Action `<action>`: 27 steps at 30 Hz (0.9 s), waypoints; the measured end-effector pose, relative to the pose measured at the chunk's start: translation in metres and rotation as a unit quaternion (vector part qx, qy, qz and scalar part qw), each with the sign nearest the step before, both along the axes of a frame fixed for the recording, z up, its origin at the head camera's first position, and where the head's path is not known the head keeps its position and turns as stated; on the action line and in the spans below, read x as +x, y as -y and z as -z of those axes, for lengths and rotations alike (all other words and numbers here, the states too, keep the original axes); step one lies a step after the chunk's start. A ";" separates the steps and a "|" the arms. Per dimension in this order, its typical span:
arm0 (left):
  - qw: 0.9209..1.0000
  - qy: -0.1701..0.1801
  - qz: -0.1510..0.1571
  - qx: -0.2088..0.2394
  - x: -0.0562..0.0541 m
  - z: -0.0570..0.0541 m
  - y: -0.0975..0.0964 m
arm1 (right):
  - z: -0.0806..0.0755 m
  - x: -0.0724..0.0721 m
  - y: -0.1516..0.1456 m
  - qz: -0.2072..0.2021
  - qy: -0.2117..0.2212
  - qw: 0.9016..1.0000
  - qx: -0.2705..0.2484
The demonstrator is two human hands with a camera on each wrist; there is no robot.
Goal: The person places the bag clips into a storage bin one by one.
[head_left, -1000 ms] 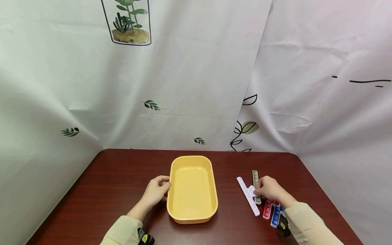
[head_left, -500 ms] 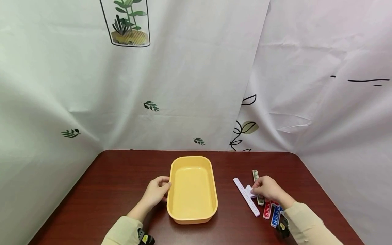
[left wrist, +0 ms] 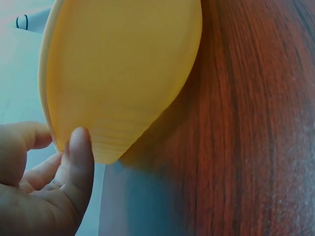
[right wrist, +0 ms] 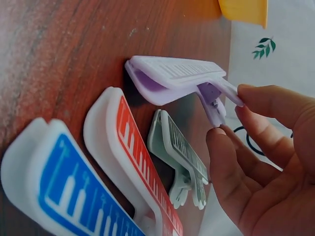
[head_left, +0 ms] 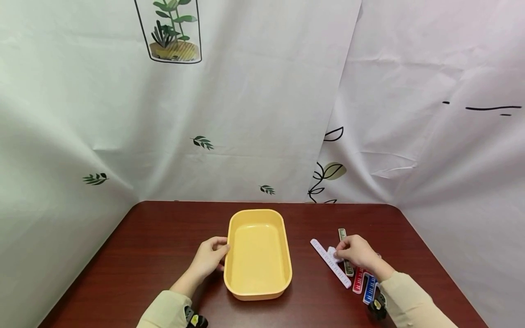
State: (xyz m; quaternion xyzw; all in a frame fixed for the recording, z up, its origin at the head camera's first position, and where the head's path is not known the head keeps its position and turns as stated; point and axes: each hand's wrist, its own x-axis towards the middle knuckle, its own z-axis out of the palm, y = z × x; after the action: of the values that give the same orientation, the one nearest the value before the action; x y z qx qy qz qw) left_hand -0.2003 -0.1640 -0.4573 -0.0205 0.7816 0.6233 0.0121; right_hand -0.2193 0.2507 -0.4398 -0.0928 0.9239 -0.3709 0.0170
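My left hand (head_left: pixel 208 257) pinches the left rim of a yellow rectangular plastic tray (head_left: pixel 258 259); in the left wrist view the thumb (left wrist: pixel 81 157) lies along the tray's outer side. At the right, my right hand (head_left: pixel 361 253) pinches the handle levers of a lilac ruler clip (head_left: pixel 328 260). The right wrist view has the thumb on one lever and fingertips on the other, with the long clip (right wrist: pixel 177 71) slightly parted along its edge. Right beside it a dark green ruler clip (right wrist: pixel 179 145) lies partly behind the right hand in the head view.
A red ruler clip (head_left: pixel 358 280) and a blue one (head_left: pixel 370 289) lie side by side near the right wrist, partly covered by the right arm. All rest on a dark red-brown wooden table (head_left: pixel 172 223). A white patterned curtain (head_left: pixel 254 100) hangs behind its far edge.
The lilac clip's far end has swung a little to the left as my right hand shifted slightly left with it. The left hand and the tray have stayed in place.
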 end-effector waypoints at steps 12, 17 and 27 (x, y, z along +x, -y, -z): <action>1.000 -0.005 0.001 0.001 -0.001 -0.002 -0.001 | -0.001 0.003 0.004 0.019 0.019 0.999 -0.022; 1.000 0.001 -0.001 0.003 -0.002 -0.004 -0.002 | -0.002 0.004 0.006 0.015 0.046 0.997 -0.052; 1.000 0.004 0.008 0.009 -0.002 -0.006 -0.001 | -0.001 0.003 0.006 0.008 0.055 0.996 -0.067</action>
State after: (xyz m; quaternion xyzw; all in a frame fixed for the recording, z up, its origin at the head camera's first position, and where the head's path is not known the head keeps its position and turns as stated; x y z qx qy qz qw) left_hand -0.2027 -0.1633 -0.4513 -0.0170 0.7760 0.6302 0.0203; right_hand -0.2158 0.2444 -0.4385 -0.0660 0.8954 -0.4364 0.0590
